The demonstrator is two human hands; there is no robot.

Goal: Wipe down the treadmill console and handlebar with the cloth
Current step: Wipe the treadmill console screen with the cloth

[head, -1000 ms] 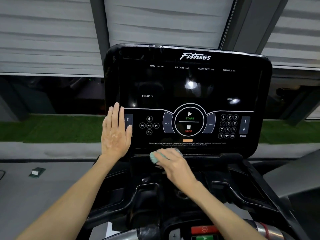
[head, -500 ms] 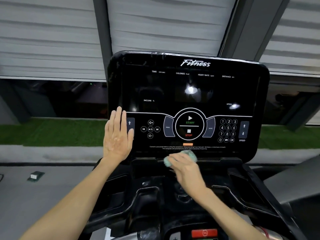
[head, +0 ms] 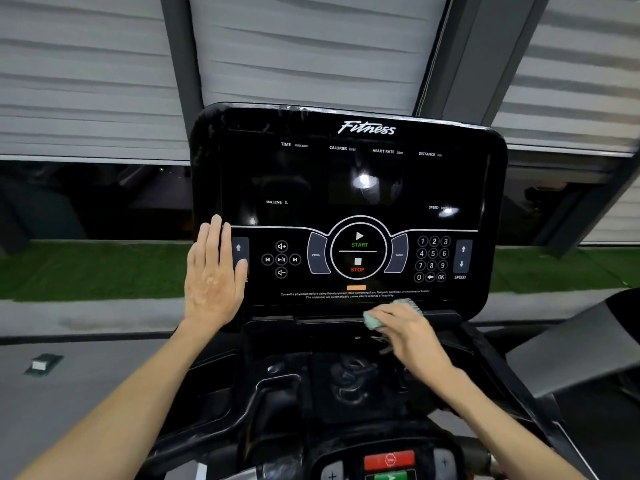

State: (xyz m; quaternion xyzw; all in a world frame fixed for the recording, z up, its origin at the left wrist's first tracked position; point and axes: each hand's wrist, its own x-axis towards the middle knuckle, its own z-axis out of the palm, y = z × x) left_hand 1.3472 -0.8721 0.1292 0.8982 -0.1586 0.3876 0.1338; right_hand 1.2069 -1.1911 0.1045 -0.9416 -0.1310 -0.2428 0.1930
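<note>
The right hand (head: pixel 408 329) grips the pale green cloth (head: pixel 373 320), fingers curled over it, and presses it to the bottom edge of the treadmill console (head: pixel 346 181), right of centre. Half a second ago the cloth sat nearer the middle, below the STOP button (head: pixel 357 265); it has slid rightward along that edge. The left hand (head: pixel 213 275) has stayed flat, fingers straight and together, on the console's left edge, partly covering the incline arrow key (head: pixel 239 249).
</note>
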